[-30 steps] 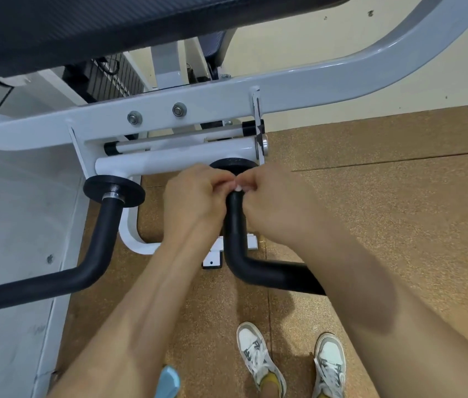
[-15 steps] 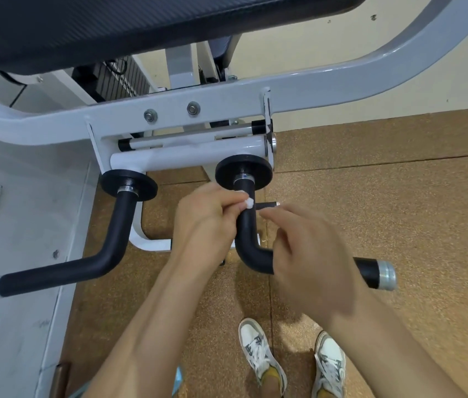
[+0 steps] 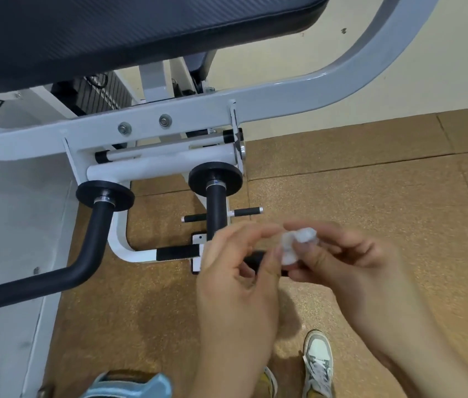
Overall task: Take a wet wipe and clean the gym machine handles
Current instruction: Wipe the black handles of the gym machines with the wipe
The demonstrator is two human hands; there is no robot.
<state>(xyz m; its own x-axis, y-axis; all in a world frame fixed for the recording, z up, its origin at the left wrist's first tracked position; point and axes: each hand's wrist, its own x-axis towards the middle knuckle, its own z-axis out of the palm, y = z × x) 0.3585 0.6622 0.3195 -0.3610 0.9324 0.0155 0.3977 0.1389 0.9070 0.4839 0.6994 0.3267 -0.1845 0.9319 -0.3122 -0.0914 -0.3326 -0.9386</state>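
Observation:
A small crumpled white wet wipe point(image 3: 297, 242) is pinched between the fingertips of both hands, just below the middle of the view. My left hand point(image 3: 238, 271) touches its left side and my right hand point(image 3: 353, 265) wraps its right side. Both hands hover in front of the bend of the right black handle point(image 3: 217, 209), hiding its lower part without touching the upright part. The left black handle point(image 3: 95, 254) hangs free to the left, bent towards the lower left corner.
The grey machine frame point(image 3: 284, 94) crosses the view under a black padded seat point(image 3: 141, 30). Two small black pegs point(image 3: 245, 211) stick out behind the right handle. My shoes point(image 3: 317, 360) stand on the brown floor below.
Both hands have left the upright part of the right handle and dropped lower and nearer to me. The wipe is bunched between the two hands instead of pressed on the handle.

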